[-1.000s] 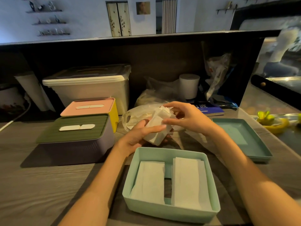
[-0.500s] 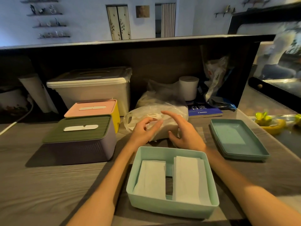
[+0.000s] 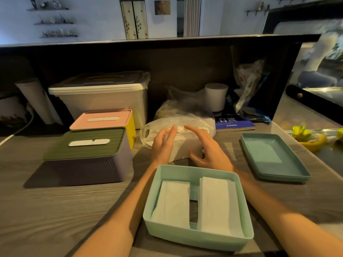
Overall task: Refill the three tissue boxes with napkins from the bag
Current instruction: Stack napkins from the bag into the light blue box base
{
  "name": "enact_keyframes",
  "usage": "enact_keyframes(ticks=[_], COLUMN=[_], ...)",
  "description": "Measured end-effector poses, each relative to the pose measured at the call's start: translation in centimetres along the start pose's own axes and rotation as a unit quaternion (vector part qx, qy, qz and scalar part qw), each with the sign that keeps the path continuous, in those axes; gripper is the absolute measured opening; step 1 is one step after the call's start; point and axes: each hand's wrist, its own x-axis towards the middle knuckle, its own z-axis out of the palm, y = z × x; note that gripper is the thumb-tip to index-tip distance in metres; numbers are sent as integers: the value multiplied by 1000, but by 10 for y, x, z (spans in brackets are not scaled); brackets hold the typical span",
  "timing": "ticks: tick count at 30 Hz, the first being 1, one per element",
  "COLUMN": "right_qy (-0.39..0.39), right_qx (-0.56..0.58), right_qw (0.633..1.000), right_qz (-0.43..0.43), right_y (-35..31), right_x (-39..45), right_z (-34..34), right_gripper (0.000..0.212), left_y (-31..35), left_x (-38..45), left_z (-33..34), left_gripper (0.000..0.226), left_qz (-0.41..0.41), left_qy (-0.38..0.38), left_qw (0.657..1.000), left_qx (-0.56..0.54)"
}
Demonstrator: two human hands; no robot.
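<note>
Both my hands, left hand (image 3: 163,143) and right hand (image 3: 207,149), hover loose-fingered, gripping nothing, over the napkin bag (image 3: 178,134) mid-bench, behind the open teal box (image 3: 196,236). Next: pinch out another stack, I judge.

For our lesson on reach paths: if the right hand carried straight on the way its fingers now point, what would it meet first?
Most likely the clear plastic bag of napkins: the right hand points forward and left over it, though depth is hard to judge.
</note>
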Motion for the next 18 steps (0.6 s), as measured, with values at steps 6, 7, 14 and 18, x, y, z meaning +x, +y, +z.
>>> enact_keyframes(ticks=[6, 7, 14, 18], right_qy=[-11, -5, -19, -23], right_qx=[5, 22, 169, 108], right_qw=[1000, 1000, 985, 994], right_qz=[11, 20, 28, 14], right_y=[-5, -5, -16, -12], right_x=[3, 4, 6, 4], right_z=[5, 6, 7, 3], right_gripper=[61, 58, 63, 69], left_y=[-2, -2, -2, -6], left_x=[7, 8, 4, 7], left_z=[-4, -5, 0, -4], left_gripper=[25, 20, 23, 10], left_qz=[25, 18, 23, 46], left_qy=[-4, 0, -38, -36], left_qw=[999, 1000, 999, 998], left_qx=[27, 19, -16, 26])
